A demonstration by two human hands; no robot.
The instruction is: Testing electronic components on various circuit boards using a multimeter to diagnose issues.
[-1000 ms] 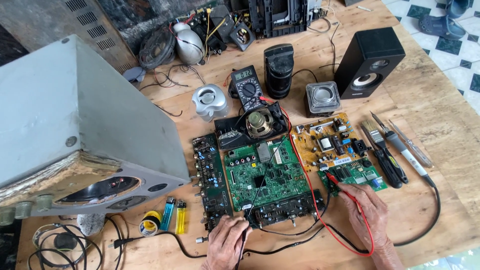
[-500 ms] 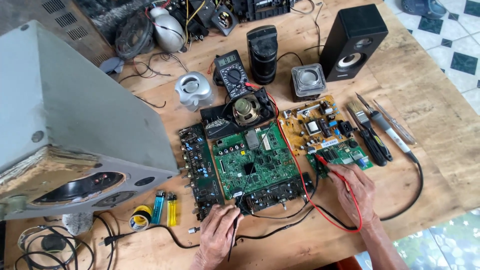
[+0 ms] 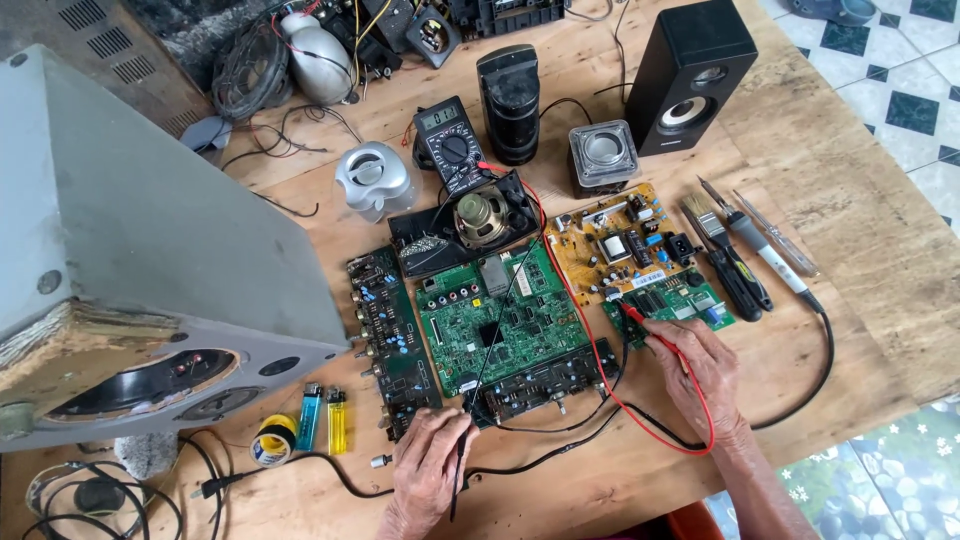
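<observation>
Grey cabinet [image 3: 150, 230] cut off at left edge, top corner out of frame. Both forearms run off the bottom edge. Multimeter [image 3: 452, 145] display too small to tell. Left hand [image 3: 428, 470] covers the black probe's grip; tip contact point on green board [image 3: 505, 320] too fine to tell. Junk pile along the top edge [image 3: 480, 15] cropped.
</observation>
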